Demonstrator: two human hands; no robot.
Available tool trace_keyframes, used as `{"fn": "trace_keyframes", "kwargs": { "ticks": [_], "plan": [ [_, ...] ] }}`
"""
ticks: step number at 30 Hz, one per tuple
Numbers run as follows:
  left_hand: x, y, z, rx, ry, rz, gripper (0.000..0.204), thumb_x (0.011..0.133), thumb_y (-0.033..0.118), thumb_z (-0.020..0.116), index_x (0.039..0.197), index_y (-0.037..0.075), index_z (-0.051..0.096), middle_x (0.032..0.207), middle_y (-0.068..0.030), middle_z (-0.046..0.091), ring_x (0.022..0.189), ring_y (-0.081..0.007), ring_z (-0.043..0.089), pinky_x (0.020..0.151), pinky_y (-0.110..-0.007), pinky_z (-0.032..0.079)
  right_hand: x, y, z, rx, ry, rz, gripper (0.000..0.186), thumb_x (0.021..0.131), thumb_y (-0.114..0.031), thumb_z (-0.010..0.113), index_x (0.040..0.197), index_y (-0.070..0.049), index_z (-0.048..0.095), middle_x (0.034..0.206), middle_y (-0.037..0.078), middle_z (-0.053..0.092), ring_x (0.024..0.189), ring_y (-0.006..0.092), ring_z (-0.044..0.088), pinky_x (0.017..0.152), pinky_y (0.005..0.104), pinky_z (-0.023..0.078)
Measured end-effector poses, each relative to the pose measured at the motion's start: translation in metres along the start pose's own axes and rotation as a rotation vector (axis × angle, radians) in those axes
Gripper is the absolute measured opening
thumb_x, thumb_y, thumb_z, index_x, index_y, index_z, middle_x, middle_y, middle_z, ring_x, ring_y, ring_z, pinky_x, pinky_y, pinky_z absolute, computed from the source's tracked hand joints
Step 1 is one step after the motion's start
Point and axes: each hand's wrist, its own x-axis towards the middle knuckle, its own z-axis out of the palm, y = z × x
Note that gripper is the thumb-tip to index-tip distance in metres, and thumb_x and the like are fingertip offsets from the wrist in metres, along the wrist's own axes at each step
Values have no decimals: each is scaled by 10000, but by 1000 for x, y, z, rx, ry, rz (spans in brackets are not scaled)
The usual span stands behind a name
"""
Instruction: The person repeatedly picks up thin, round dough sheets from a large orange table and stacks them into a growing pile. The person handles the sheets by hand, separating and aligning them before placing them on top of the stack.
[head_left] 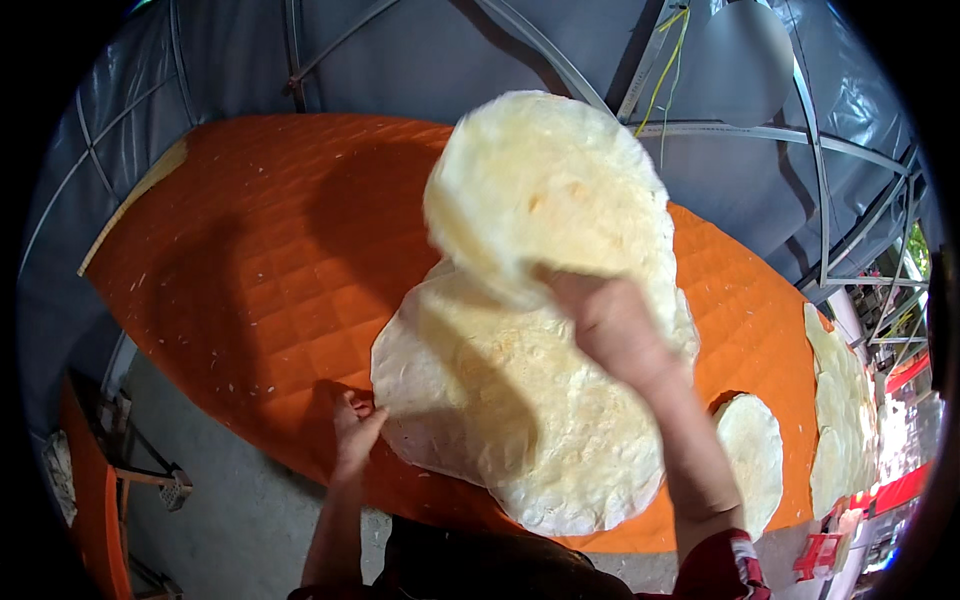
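Lifted flatbread [550, 190], qty 1: upper ctr of frame; approx. round, thin, pale cream-yellow w/ a few sm. tan spots nr middle; rim whitish, sl. uneven; partly motion-blurred. Lower rim grasped by R hand [595, 310], ctr of frame, also blurred.
Overlapping flatbreads [560, 450], ctr to lower ctr: laid flat; cream, faintly mottled, edges whiter, crossed by shadow.
L hand [355, 425], lower L of ctr: fingers curled at left edge of overlapped grp; whether edge is pinched can't be told.
Single flatbread [750, 460], lower R: pale.
Orange quilted cloth [220, 250]: spread beneath.
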Motion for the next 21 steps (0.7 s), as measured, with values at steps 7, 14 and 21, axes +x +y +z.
{"fn": "trace_keyframes", "kwargs": {
  "ticks": [7, 14, 21],
  "plan": [
    [4, 32, -19, -266, -492, -444, 349, 874, 299, 422, 971, -13, 545, 876, -84, 608, 684, -165, 592, 632, -275, 470, -69, -65, 137, 203, -401, 77, 446, 685, -77, 507, 1129, -36, 482, 1038, 149, 543, 837, 221, 587, 626, 310, 495],
    [-13, 31, -13, -1149, -869, -578, 455, 900, 276, 270, 1229, -22, 371, 1245, -152, 438, 1135, -258, 429, 980, -353, 304, -124, -128, 173, 199, -76, 86, 440, 714, -131, 497, 1136, -13, 468, 1156, 173, 486, 1032, 310, 504, 768, 381, 444],
    [-46, 118, 0, -1358, -1070, -420, 526, 859, 353, 375, 1291, 63, 299, 1344, -224, 233, 1204, -378, 303, 982, -510, 257, -74, -71, 116, 458, -576, 520, 412, 772, -132, 471, 1159, 7, 446, 1109, 214, 502, 979, 299, 521, 785, 321, 423]
  ]
}}
